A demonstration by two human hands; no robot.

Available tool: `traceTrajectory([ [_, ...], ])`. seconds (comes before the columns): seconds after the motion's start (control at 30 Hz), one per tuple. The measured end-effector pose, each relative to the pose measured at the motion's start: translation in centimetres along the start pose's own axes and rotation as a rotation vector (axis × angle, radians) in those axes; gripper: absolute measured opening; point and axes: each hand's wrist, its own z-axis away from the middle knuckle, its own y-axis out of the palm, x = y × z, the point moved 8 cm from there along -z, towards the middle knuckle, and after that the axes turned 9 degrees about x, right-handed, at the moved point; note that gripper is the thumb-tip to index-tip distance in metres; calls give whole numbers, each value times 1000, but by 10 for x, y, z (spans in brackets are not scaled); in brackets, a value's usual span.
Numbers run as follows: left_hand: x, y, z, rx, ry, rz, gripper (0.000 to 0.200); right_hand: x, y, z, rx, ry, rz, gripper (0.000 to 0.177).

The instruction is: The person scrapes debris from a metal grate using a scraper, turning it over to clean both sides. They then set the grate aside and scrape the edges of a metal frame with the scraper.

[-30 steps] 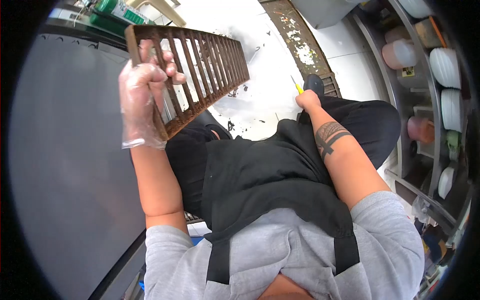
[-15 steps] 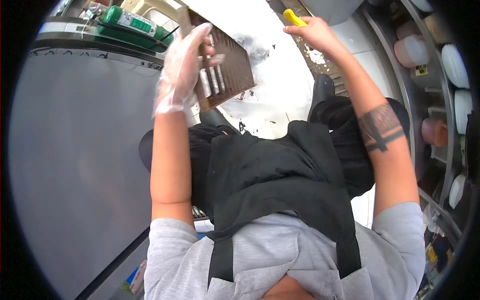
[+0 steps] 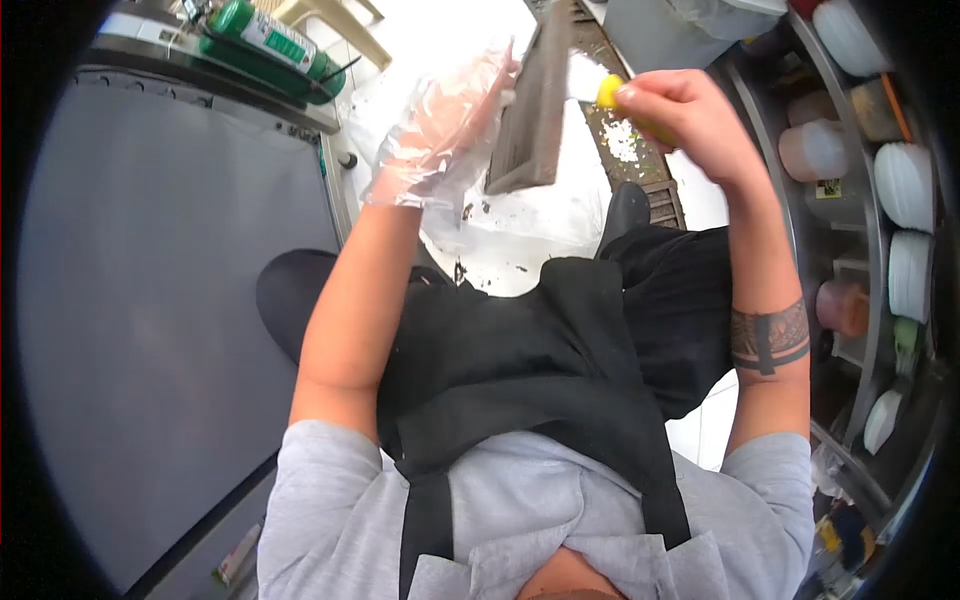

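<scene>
My left hand [image 3: 450, 125], in a clear plastic glove, holds a dirty brown slatted drain grate [image 3: 535, 120] by its left side. The grate is tilted nearly on edge above the floor, and my fingertips are partly hidden and blurred. To the right of it, my bare right hand [image 3: 685, 115] is closed round a yellow-handled scraper [image 3: 609, 91]. Its pale blade points left toward the grate and is hard to make out against the bright floor. Beneath lies crumpled clear plastic [image 3: 480, 235] with dark flakes of dirt on it.
An open floor drain channel [image 3: 622, 140] holds white and green scraps, with another grate [image 3: 662, 203] in its near end. A grey bin [image 3: 650, 35] stands beyond. A grey steel surface [image 3: 180, 300] is at left, near a green cylinder [image 3: 275, 40]; shelves of containers [image 3: 905, 190] line the right.
The grate has moved right and turned from showing its slats to nearly edge-on. My right hand has come lower and slightly right, with the scraper now pointing toward the grate.
</scene>
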Motion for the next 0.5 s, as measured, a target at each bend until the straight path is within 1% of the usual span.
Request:
traceTrajectory([
  [0.07, 24, -5, 2, -28, -36, 196, 50, -5, -19, 7, -25, -15, 32, 31],
  [0.13, 59, -12, 16, -132, -356, 290, 50, -17, -40, 14, -86, -4, -7, 27],
  [0.17, 69, -17, 26, -76, -560, 108, 43, -24, -49, 19, -85, 15, 11, 27],
  [0.2, 100, -9, 24, 21, -464, -75, 39, -30, -57, 24, -78, 15, 3, 27],
  [0.23, 150, 10, 25, 120, -367, -255, 35, -30, -60, 30, -77, 37, 5, 26],
  [0.27, 195, 32, 30, 151, -319, -230, 33, -38, -65, 35, -108, 61, -4, 27],
  [0.3, 223, 52, 39, 208, -441, -140, 32, -45, -68, 41, -97, 121, 10, 30],
  [0.33, 250, 72, 50, 260, -567, -61, 31, -48, -71, 47, -108, 127, 6, 30],
  [0.37, 288, 102, 63, 152, -760, 286, 31, -54, -73, 51, -121, 135, -2, 31],
  [0.43, 290, 141, 50, 349, -574, -42, 34, -63, -76, 58, -138, 155, -8, 31],
  [0.47, 272, 155, 40, 475, -453, -218, 36, -65, -79, 60, -164, 140, -27, 30],
  [0.5, 275, 173, 36, 479, -452, -203, 36, -66, -84, 63, -189, 131, -46, 29],
])
